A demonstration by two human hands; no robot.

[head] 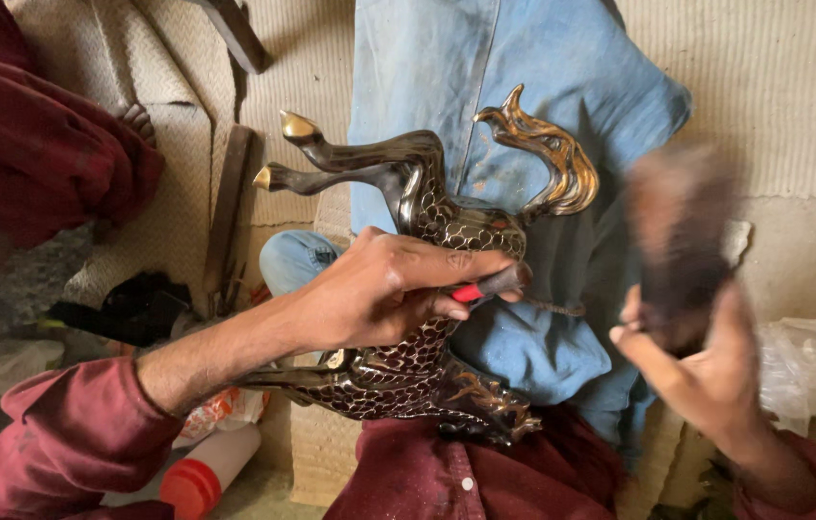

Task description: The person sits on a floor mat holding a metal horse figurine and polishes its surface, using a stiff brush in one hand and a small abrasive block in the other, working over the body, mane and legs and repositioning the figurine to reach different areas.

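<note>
One dark metal horse figurine with gold-coloured hooves, tail and mane [427, 289] lies across the person's lap, and everything here reads from that horse. Under it and beyond it lies one crumpled blue denim cloth [524, 106]. Two raised legs point away to the far left, each capped with a gold hoof; one flowing gold tail curls up on the far right. The body shows a scale-like pattern of dark cells edged in pale metal, glossy, with a gold mane at the near end.

Two hands are at work. The left hand [379, 289] lies over the middle of the horse, fingers closed around one slim tool with a red grip and dark tip [490, 285], its tip against the flank. The right hand [692, 356], to the right of the horse and apart from it, is closed on one dark wooden mallet-like block [678, 241], blurred with motion.

Left of the horse, on the floor, lie one white plastic bottle with a red cap [206, 472] and a black bundle [133, 303]. Right of it sits one crumpled clear plastic bag [813, 366].
</note>
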